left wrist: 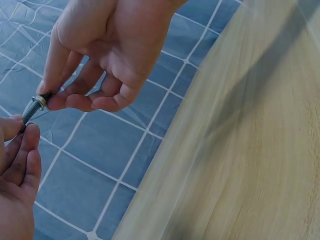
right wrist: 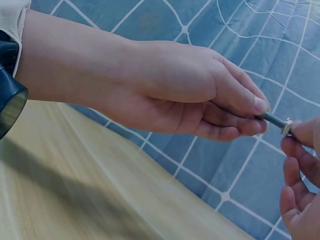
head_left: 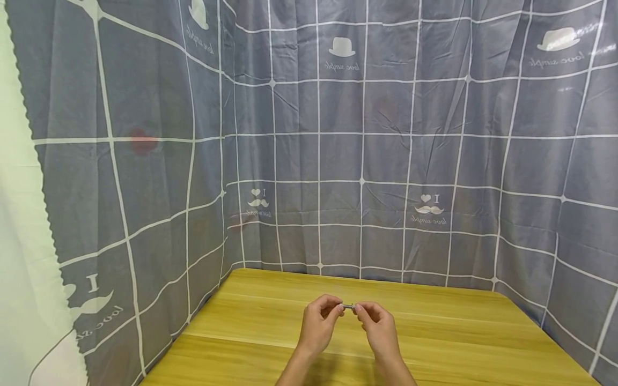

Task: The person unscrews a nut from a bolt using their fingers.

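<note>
Between the two hands, above the table, is a small silver metal bolt (head_left: 347,306). My left hand (head_left: 317,326) pinches one end of it between thumb and fingers. At the other end, the thumb and fingertips of my right hand (head_left: 380,328) grip it beside a ring-shaped nut or washer (left wrist: 39,102). Threads show along the bolt's shank in the left wrist view. Fingertips cover both of its ends, so I cannot tell where the head is. The right wrist view shows the same ring (right wrist: 286,126) close against the right fingertips.
A yellow wood-grain table (head_left: 260,316) lies under the hands. Grey curtains (head_left: 338,161) with white grid lines surround its back and sides. A pale cloth (head_left: 19,214) hangs at the far left. The left wrist wears a dark device (right wrist: 11,100).
</note>
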